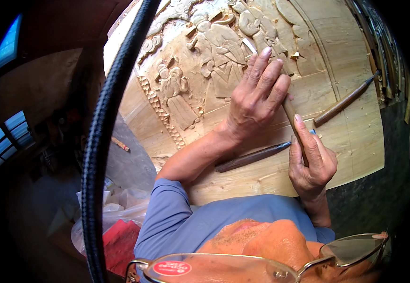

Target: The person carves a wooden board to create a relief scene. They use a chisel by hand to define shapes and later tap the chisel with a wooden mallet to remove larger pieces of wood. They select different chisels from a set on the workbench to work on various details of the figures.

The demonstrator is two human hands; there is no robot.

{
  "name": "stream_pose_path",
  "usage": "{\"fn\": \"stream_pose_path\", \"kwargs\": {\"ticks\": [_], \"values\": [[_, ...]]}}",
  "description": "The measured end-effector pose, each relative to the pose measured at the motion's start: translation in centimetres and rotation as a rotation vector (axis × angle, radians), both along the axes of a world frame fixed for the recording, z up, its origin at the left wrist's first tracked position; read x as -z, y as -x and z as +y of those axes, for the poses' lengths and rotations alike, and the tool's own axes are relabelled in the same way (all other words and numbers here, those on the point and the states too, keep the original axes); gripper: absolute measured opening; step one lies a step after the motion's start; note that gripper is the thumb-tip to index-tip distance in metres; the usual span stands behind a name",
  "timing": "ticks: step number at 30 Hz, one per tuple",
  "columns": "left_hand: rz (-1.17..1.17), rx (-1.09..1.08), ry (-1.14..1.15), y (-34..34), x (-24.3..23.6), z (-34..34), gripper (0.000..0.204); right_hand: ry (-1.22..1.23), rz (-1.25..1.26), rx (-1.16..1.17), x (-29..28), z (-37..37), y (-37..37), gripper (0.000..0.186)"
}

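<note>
A wood carving chisel slants across a pale carved relief panel [275,181]. My left hand [257,96] lies over the front of the chisel [290,113], fingers bent round its shaft. A bright blade tip shows just beyond those fingers, at the robe of a carved figure [221,45]. Lower on the handle, my right hand [313,165] grips it between thumb and fingers. A second chisel with a dark handle [254,158] lies below my left wrist, its blue end close to my right thumb. To the right rests another wooden-handled chisel [341,104].
Many long-handled tools [386,52] lie along the panel's right edge. Small wood chips [295,55] are scattered on the carving. A thick black braided cable [106,127] crosses the left of the view. Clear plastic bags [120,200] and a red bag [120,243] sit at lower left.
</note>
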State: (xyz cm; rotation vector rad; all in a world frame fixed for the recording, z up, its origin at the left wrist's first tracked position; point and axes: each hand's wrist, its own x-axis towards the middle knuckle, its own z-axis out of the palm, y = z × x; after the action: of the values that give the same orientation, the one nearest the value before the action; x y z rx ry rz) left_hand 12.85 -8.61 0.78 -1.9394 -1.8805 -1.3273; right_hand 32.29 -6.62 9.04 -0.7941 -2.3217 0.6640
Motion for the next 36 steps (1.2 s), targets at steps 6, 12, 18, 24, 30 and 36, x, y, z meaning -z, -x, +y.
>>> {"fn": "stream_pose_path", "kwargs": {"ticks": [6,12,18,24,30,36], "values": [[-0.021,-0.031,0.023,0.4,-0.1,0.3,0.029,-0.022,-0.033,-0.002,-0.4,0.2,0.8,0.057],[-0.03,-0.011,-0.018,0.2,-0.2,0.1,0.031,-0.03,-0.041,-0.001,-1.1,0.0,0.9,0.056],[-0.021,0.002,-0.03,0.1,-0.3,0.1,0.032,0.052,-0.141,-0.009,-2.6,-0.2,0.4,0.046],[-0.023,-0.012,-0.004,-0.1,-0.5,0.1,0.033,-0.017,-0.03,0.015,-1.0,0.0,0.6,0.055],[-0.04,-0.028,0.011,0.1,-0.4,0.4,0.036,-0.027,-0.01,0.017,-0.6,0.0,1.2,0.055],[-0.051,-0.011,0.009,0.1,0.1,0.2,0.035,-0.001,0.016,0.023,-0.2,-0.2,1.1,0.054]]}}
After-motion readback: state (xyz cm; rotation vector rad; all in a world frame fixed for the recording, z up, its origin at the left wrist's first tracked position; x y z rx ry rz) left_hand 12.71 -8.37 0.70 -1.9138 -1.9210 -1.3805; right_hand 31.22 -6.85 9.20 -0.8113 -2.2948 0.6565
